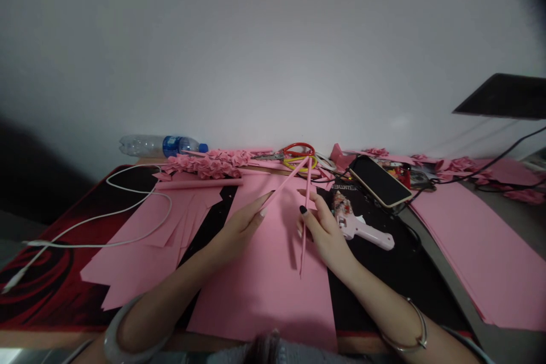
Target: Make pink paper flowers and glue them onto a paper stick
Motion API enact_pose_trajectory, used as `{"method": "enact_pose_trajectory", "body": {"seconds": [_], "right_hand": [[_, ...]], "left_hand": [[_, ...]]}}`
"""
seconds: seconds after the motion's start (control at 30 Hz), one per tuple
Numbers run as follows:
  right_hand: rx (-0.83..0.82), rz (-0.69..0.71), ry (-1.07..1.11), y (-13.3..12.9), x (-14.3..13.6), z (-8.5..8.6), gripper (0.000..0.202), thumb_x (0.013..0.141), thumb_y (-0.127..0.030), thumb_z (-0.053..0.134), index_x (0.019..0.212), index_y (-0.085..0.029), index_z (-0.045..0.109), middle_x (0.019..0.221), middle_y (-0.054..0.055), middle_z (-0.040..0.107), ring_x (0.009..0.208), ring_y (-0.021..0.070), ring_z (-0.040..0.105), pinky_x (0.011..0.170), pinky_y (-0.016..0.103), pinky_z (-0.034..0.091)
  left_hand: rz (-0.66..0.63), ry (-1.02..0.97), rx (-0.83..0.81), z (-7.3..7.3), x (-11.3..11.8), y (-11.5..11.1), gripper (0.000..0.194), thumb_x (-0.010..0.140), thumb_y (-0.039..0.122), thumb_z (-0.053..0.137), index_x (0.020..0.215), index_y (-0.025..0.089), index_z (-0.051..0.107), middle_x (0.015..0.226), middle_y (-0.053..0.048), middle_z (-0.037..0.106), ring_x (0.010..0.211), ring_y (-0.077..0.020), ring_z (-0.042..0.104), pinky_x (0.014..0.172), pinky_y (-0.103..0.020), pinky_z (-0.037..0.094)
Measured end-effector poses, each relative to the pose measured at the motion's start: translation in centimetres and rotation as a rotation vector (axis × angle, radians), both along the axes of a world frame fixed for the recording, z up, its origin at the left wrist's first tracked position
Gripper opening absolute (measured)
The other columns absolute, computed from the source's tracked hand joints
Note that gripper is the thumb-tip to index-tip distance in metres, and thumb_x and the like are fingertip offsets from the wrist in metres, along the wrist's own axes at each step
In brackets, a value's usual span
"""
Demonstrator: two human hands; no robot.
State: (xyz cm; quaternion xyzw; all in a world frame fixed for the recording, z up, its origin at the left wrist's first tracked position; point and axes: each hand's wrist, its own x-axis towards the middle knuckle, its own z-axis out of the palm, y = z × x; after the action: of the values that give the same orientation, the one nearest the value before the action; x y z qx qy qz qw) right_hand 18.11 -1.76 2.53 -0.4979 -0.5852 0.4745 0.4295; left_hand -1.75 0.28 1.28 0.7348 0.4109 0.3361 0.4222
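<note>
A long, narrow pink paper strip (285, 183) stands above the desk in an upside-down V, its bend at the far end. My left hand (241, 230) is closed on the lower part of its left leg, thumb on top. Between the thumb and fingers of my right hand (324, 230) is the right leg, whose end hangs down toward me. Beneath both hands lies a large pink paper sheet (260, 301). To the right of my right hand rests a pale pink glue gun (367, 234) with a messy nozzle end.
Pink paper flowers (209, 165), red-and-yellow-handled scissors (299, 151) and a plastic bottle (147, 146) lie along the wall. Cut pink sheets (140, 244) and a white cable (85, 246) are at left. A phone (381, 181) and stacked pink paper (490, 256) are at right.
</note>
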Motion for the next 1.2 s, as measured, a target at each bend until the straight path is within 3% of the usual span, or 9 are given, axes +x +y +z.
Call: {"method": "enact_pose_trajectory", "body": {"seconds": [0.37,0.73,0.8,0.87,0.93,1.0,1.07,1.2], "right_hand": [[-0.007,0.001,-0.012,0.1,0.1,-0.1,0.047,0.092,-0.035,0.043,0.133,-0.013,0.040,0.062,-0.005,0.051,0.053,0.0126,0.045,0.051,0.025,0.032],[-0.044,0.023,0.013,0.1,0.3,-1.1,0.058,0.095,-0.038,0.043,0.148,-0.018,0.032,0.064,-0.004,0.059,0.048,0.0114,0.040,0.045,0.024,0.032],[-0.054,0.023,0.018,0.1,0.3,-1.1,0.058,0.095,-0.040,0.044,0.148,-0.019,0.033,0.064,-0.003,0.059,0.047,0.0117,0.041,0.044,0.024,0.033],[-0.055,0.023,0.030,0.1,0.2,-1.1,0.057,0.094,-0.040,0.045,0.146,-0.019,0.035,0.064,-0.004,0.059,0.046,0.0114,0.041,0.044,0.024,0.033],[-0.054,0.023,0.042,0.0,0.1,-1.2,0.055,0.094,-0.040,0.045,0.145,-0.020,0.036,0.064,-0.004,0.058,0.045,0.0109,0.041,0.043,0.024,0.033],[-0.050,0.032,0.040,0.0,0.1,-1.3,0.051,0.094,-0.040,0.045,0.141,-0.020,0.039,0.065,-0.004,0.059,0.045,0.0108,0.042,0.043,0.024,0.034],[-0.038,0.043,0.024,-0.1,0.0,-1.3,0.044,0.094,-0.039,0.046,0.133,-0.019,0.046,0.063,-0.004,0.057,0.046,0.0114,0.044,0.044,0.024,0.035],[-0.020,0.058,-0.004,-0.2,-0.2,-1.1,0.033,0.094,-0.038,0.048,0.119,-0.018,0.053,0.053,-0.007,0.048,0.045,0.0123,0.046,0.046,0.025,0.037]], "left_hand": [[0.016,0.055,0.043,-0.3,0.0,0.1,0.053,0.100,0.039,0.033,0.148,0.017,0.036,0.152,-0.008,0.039,0.140,-0.0230,0.036,0.119,-0.039,0.025],[-0.015,0.119,0.002,-0.2,0.3,-0.4,0.056,0.099,0.037,0.029,0.152,0.018,0.025,0.155,-0.006,0.034,0.143,-0.0219,0.030,0.120,-0.037,0.021],[-0.018,0.123,0.003,-0.1,0.4,-0.4,0.057,0.099,0.038,0.029,0.152,0.018,0.025,0.153,-0.007,0.038,0.141,-0.0233,0.034,0.118,-0.038,0.024],[-0.013,0.144,0.003,0.0,0.3,-0.5,0.057,0.099,0.038,0.030,0.153,0.019,0.023,0.140,-0.010,0.053,0.127,-0.0245,0.050,0.111,-0.039,0.034],[-0.012,0.186,-0.021,0.1,0.4,-0.7,0.058,0.099,0.037,0.029,0.153,0.019,0.020,0.108,-0.009,0.068,0.096,-0.0213,0.063,0.093,-0.036,0.047],[-0.023,0.231,-0.047,0.1,0.4,-0.8,0.058,0.100,0.038,0.028,0.154,0.019,0.016,0.080,-0.002,0.064,0.072,-0.0172,0.058,0.074,-0.031,0.049],[-0.039,0.248,-0.052,0.0,0.5,-0.8,0.059,0.100,0.040,0.027,0.154,0.020,0.015,0.071,0.001,0.056,0.066,-0.0161,0.053,0.067,-0.029,0.045],[-0.084,0.219,-0.048,-0.5,0.8,-0.9,0.061,0.099,0.043,0.028,0.154,0.022,0.013,0.076,0.000,0.058,0.072,-0.0177,0.056,0.073,-0.031,0.046]]}}
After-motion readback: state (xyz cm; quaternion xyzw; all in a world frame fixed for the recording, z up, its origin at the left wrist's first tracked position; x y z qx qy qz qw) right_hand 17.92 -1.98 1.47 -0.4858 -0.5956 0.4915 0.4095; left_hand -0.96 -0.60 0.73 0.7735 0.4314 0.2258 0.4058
